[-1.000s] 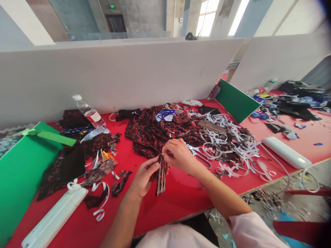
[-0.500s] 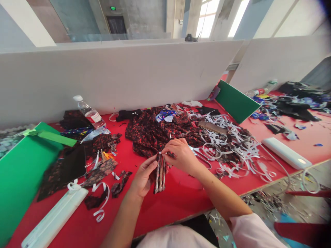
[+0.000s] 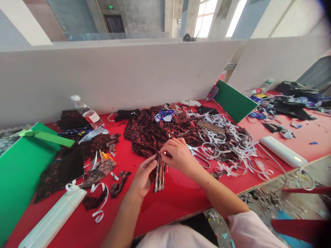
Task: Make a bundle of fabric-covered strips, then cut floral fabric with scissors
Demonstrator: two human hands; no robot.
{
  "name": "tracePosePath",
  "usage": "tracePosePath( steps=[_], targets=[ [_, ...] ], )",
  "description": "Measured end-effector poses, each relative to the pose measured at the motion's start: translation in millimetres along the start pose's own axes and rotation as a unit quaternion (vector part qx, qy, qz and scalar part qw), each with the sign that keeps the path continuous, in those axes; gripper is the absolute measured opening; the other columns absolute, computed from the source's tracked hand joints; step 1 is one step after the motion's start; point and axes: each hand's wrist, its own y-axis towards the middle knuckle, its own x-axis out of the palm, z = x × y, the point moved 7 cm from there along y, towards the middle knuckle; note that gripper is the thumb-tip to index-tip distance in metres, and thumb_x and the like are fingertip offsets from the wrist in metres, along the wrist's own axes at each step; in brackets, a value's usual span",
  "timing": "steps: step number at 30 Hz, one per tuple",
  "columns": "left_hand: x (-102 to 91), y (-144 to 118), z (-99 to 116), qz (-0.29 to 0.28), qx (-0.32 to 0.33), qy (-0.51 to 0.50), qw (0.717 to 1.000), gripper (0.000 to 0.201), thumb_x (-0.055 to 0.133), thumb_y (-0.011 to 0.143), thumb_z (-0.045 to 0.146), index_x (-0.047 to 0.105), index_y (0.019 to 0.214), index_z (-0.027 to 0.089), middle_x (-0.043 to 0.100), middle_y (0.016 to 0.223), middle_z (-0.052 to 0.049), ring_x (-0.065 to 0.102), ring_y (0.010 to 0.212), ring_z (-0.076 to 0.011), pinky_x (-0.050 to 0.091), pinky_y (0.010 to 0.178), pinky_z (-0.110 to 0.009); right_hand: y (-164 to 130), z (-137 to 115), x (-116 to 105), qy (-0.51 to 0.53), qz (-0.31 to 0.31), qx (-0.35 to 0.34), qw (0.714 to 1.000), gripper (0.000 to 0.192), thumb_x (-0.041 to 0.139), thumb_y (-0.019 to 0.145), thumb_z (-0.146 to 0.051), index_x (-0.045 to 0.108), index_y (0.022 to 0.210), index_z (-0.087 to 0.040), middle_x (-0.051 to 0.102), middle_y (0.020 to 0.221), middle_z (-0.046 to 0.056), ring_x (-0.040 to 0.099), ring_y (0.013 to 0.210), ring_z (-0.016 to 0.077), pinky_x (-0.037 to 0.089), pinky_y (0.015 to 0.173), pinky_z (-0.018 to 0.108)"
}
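A: Largest item?
B: Table (image 3: 181, 199), red top, backed by a grey partition (image 3: 116, 75).

A: Next?
B: Green board (image 3: 18, 172), far left, lying on the table; a second green board (image 3: 234, 101) leans at the right rear.

A: Cloth?
B: Heap of dark fabric with red print (image 3: 152, 132), centre of the table, just beyond the hands. Smaller scraps of the same print (image 3: 99, 172) lie to the left.

A: Paper?
B: Tangle of white strips (image 3: 232, 144), right of the heap, spreading toward the table edge.

A: Long white pieces?
B: One white bar (image 3: 51, 220) at the near left, one white bar (image 3: 283, 151) at the right.

A: Smaller goods?
B: Water bottle (image 3: 86, 112), tilted, near the partition. Scissors (image 3: 198, 155), just right of the right hand, lying among the strips.

A: And the hands?
B: Left hand (image 3: 142, 175), fingers closed on the pleated fabric strip (image 3: 159, 174) along its left side. Right hand (image 3: 177, 155), fingertips pinched on the strip's top end.

A: Where does the strip sit?
B: Between both hands, hanging roughly upright over the red top, near the front edge of the heap.
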Motion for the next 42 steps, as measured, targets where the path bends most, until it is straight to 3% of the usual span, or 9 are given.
tracePosePath(
  steps=[15, 24, 42],
  targets=[
    [-0.8, -4.1, 3.5, 0.048, -0.011, 0.053, 0.997, 0.037, 0.071, 0.069, 0.023, 0.063, 0.103, 0.015, 0.071, 0.082, -0.007, 0.068, 0.079, -0.0229, 0.052, 0.073, -0.034, 3.1, -6.5, 0.6, -0.120, -0.047, -0.026, 0.991, 0.017, 0.049, 0.085, -0.022, 0.061, 0.073, -0.019, 0.059, 0.076, 0.004, 0.048, 0.077, 0.0165, 0.025, 0.078, 0.034],
    [-1.7, -4.8, 5.3, 0.054, -0.001, 0.081, 0.995, 0.035, 0.073, 0.066, 0.024, 0.065, 0.099, 0.014, 0.071, 0.080, -0.007, 0.067, 0.071, -0.0203, 0.051, 0.070, -0.032, 2.4, -5.4, 3.0, -0.120, -0.058, -0.045, 0.990, 0.015, 0.049, 0.084, -0.022, 0.059, 0.074, -0.018, 0.059, 0.077, 0.004, 0.048, 0.077, 0.0167, 0.026, 0.076, 0.033],
    [-1.3, -4.9, 2.4, 0.040, -0.019, 0.075, 0.996, 0.035, 0.071, 0.068, 0.025, 0.064, 0.101, 0.015, 0.071, 0.082, -0.007, 0.068, 0.075, -0.0216, 0.051, 0.073, -0.033, 3.6, 0.0, 3.2, -0.059, -0.065, -0.033, 0.996, 0.009, 0.053, 0.080, -0.016, 0.059, 0.073, -0.018, 0.059, 0.076, 0.001, 0.050, 0.077, 0.0143, 0.027, 0.076, 0.029]
  ],
)
